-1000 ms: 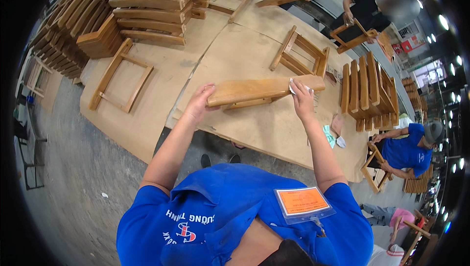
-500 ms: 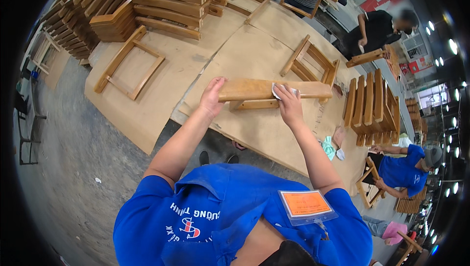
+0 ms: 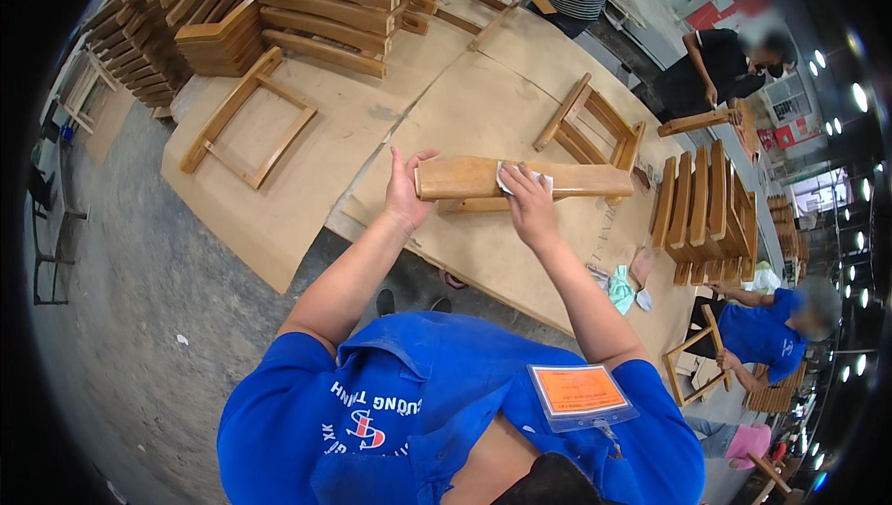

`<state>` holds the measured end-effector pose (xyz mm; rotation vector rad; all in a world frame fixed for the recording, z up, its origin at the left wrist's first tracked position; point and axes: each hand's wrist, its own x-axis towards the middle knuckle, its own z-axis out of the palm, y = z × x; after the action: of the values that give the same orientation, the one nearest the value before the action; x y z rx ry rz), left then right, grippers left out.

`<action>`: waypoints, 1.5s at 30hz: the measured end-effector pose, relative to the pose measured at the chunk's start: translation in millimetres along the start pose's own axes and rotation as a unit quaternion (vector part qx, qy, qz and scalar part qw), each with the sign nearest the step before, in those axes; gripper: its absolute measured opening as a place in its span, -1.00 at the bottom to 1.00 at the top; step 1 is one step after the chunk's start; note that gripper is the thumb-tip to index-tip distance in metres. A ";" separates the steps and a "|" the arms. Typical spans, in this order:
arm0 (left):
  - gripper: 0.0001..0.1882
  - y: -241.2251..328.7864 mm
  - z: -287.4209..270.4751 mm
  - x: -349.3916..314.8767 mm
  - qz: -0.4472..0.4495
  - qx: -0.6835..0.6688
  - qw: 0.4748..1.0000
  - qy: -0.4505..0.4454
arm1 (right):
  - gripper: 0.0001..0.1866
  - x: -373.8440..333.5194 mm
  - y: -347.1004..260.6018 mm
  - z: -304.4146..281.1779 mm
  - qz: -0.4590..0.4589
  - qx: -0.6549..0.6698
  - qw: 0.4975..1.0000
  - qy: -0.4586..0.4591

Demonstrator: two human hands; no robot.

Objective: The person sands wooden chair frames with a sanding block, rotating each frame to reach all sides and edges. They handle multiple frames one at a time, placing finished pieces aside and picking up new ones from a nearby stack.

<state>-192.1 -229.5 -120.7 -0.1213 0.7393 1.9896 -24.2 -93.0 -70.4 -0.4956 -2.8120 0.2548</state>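
A brown wooden frame (image 3: 455, 179) stands on the paper-covered table in front of me, its broad, smooth rail facing up. My left hand (image 3: 407, 194) holds the rail's left end, palm against the end, thumb raised and fingertips showing past the far edge. On top of the rail, near its middle, my right hand (image 3: 530, 203) presses a small folded white sheet (image 3: 506, 177) flat under its fingers. Whether the sheet is cloth or abrasive paper I cannot tell. Most of the frame's lower part is hidden beneath the rail.
Wooden frames lie at left (image 3: 214, 124) and far right (image 3: 595, 124) on the table (image 3: 455, 105). Stacked frames (image 3: 325, 17) rise at the back left, with another stack (image 3: 711, 208) at right. Green cloth (image 3: 621, 289) lies near the right edge. Several co-workers handle wooden pieces beyond.
My right hand has slid left along the rail with the white sheet. My left hand's fingers have loosened and spread at the rail's end. The co-worker at the back has tilted a frame.
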 end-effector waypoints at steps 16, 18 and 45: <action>-0.20 -4.4 -1.7 2.1 0.019 0.043 0.999 -0.017 | -0.51 25.9 -64.8 32.6 -0.015 0.064 0.998 0.013; -0.19 -2.7 -2.9 -3.1 0.011 0.031 0.999 -0.025 | -0.51 28.9 -71.6 47.8 -0.062 0.079 0.995 0.008; -0.68 5.4 -23.4 11.1 0.052 0.259 0.964 -0.028 | -0.61 -43.4 175.7 -26.2 0.322 0.059 0.925 0.191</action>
<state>-207.4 -235.6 -141.4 0.2870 1.2218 1.8232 77.0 57.4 -94.2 -1.2785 -2.1632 0.3993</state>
